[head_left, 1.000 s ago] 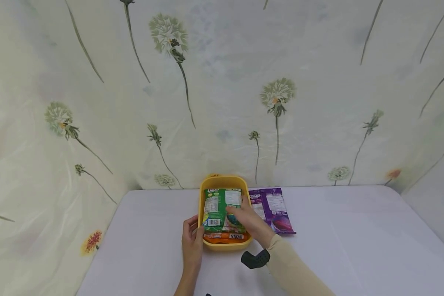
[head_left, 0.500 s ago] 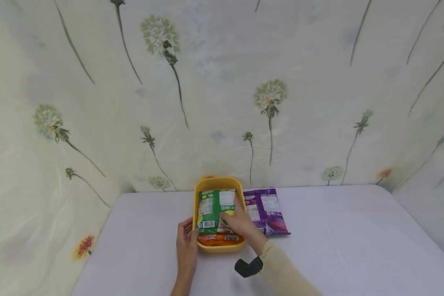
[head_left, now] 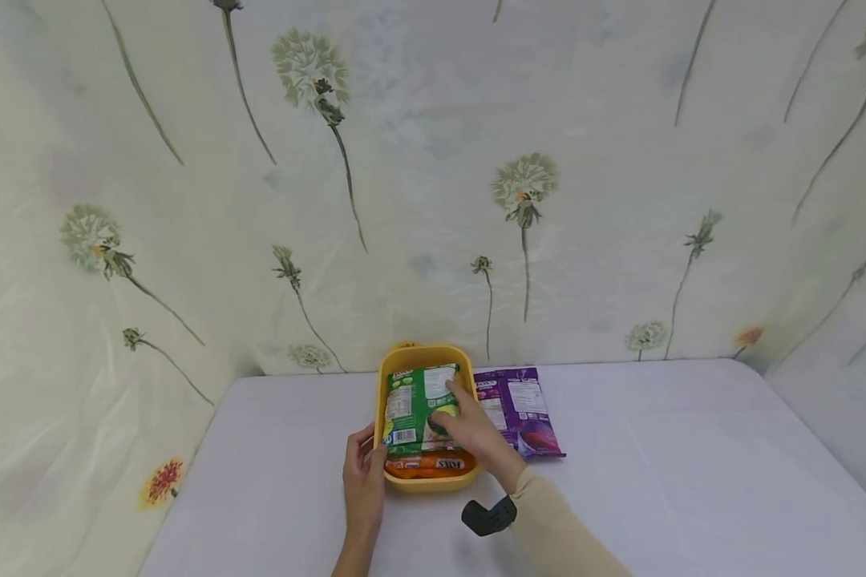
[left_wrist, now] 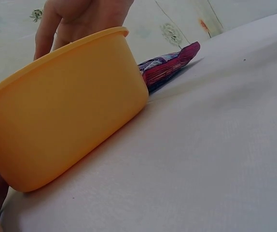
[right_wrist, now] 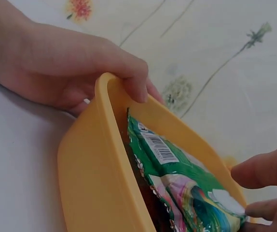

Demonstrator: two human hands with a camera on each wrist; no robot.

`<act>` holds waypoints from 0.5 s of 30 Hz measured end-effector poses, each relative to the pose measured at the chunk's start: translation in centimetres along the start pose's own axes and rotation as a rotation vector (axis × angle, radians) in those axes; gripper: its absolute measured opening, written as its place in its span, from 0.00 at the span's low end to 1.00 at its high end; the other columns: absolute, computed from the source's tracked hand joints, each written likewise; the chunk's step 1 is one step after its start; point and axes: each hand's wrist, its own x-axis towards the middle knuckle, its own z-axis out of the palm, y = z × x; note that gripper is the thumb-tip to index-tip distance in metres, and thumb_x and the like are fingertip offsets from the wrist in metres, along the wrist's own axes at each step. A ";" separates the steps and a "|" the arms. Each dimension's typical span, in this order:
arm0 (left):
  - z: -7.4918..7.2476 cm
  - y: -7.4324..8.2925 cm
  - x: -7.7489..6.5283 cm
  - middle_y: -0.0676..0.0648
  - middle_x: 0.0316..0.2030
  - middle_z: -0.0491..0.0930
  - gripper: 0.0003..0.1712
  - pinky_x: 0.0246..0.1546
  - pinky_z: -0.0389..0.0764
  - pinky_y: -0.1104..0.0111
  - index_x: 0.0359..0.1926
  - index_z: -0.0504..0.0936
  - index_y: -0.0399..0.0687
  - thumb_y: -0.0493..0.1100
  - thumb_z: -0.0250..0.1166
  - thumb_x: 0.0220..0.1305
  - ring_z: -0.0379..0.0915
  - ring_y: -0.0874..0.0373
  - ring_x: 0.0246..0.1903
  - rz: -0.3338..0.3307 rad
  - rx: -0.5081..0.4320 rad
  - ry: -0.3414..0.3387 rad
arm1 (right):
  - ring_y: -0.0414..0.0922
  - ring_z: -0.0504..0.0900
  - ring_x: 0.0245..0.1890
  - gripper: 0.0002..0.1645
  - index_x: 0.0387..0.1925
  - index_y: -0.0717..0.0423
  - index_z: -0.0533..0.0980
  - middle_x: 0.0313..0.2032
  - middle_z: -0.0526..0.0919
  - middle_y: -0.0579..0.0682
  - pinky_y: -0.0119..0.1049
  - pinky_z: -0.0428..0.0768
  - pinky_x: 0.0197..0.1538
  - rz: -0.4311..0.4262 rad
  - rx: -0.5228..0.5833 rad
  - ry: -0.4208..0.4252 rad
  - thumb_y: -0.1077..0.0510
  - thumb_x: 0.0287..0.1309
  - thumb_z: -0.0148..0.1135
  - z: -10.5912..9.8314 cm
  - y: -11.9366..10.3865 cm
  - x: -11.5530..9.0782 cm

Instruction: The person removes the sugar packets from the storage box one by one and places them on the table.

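Note:
A yellow plastic container (head_left: 433, 484) stands on the white table. My left hand (head_left: 364, 481) grips its left side, thumb hooked over the rim and fingers along the outer wall, as the right wrist view confirms. Inside, a green snack-style bag (head_left: 407, 401) lies over an orange bag (head_left: 427, 465). My right hand (head_left: 472, 429) reaches over the container's right side. Its fingertips touch the green bag (right_wrist: 177, 179) at one end, with the thumb (right_wrist: 256, 171) spread apart above. Seen from the left wrist, the right hand (left_wrist: 88, 19) hangs above the rim.
Right beside the container lies a purple bag (head_left: 523, 413), flat on the white tabletop (head_left: 678, 465). A dandelion-patterned sheet (head_left: 418, 184) covers the wall behind the table's back edge. A dark device (head_left: 489, 518) sits at the right wrist.
The view has shifted slightly. My right hand has loosened from the green bag's right edge to lie over its top, and the bag now sits a little tilted. The left hand stays on the container.

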 end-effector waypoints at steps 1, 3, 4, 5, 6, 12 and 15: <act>0.0 0.0 0.0 0.52 0.59 0.72 0.19 0.49 0.72 0.85 0.57 0.70 0.52 0.37 0.54 0.65 0.69 0.58 0.58 -0.001 -0.002 0.000 | 0.58 0.63 0.64 0.40 0.72 0.50 0.52 0.69 0.59 0.60 0.62 0.58 0.67 -0.012 -0.002 0.000 0.53 0.62 0.55 0.0 0.0 0.0; 0.0 0.0 0.0 0.52 0.59 0.72 0.19 0.49 0.72 0.85 0.57 0.70 0.52 0.37 0.54 0.65 0.69 0.58 0.58 -0.003 0.000 0.003 | 0.58 0.63 0.65 0.39 0.72 0.49 0.53 0.69 0.59 0.60 0.61 0.58 0.67 -0.038 -0.008 -0.003 0.54 0.63 0.54 -0.1 0.1 -0.1; 0.0 0.0 0.0 0.52 0.59 0.71 0.19 0.49 0.71 0.85 0.57 0.70 0.52 0.38 0.54 0.65 0.69 0.58 0.58 -0.003 0.004 0.004 | 0.58 0.63 0.65 0.38 0.72 0.49 0.53 0.69 0.59 0.60 0.61 0.59 0.67 -0.052 -0.011 -0.004 0.55 0.63 0.54 -0.1 0.1 -0.1; 0.0 0.0 0.0 0.52 0.59 0.71 0.19 0.49 0.71 0.85 0.57 0.70 0.52 0.38 0.54 0.66 0.69 0.58 0.58 -0.003 0.008 0.006 | 0.58 0.63 0.66 0.38 0.72 0.49 0.53 0.70 0.59 0.60 0.61 0.59 0.67 -0.068 -0.016 -0.004 0.56 0.63 0.54 -0.1 0.1 -0.2; 0.0 0.0 -0.1 0.52 0.60 0.71 0.19 0.49 0.71 0.86 0.57 0.70 0.53 0.38 0.54 0.66 0.69 0.58 0.58 -0.003 0.012 0.007 | 0.58 0.62 0.67 0.38 0.72 0.49 0.53 0.70 0.59 0.59 0.61 0.59 0.67 -0.081 -0.022 -0.002 0.56 0.63 0.54 -0.1 0.1 -0.2; 0.0 0.1 -0.1 0.52 0.60 0.71 0.19 0.49 0.70 0.86 0.58 0.70 0.52 0.40 0.54 0.66 0.68 0.58 0.59 0.000 0.000 0.008 | 0.56 0.64 0.66 0.37 0.71 0.47 0.56 0.70 0.59 0.56 0.58 0.64 0.65 -0.150 -0.035 0.045 0.60 0.62 0.55 0.0 0.4 -0.3; 0.1 0.1 -0.1 0.52 0.61 0.71 0.19 0.49 0.70 0.86 0.58 0.70 0.52 0.40 0.54 0.66 0.68 0.58 0.59 0.001 -0.001 0.004 | 0.52 0.72 0.59 0.36 0.70 0.46 0.58 0.70 0.61 0.53 0.51 0.73 0.59 -0.175 -0.041 0.080 0.61 0.61 0.55 0.2 0.7 -0.3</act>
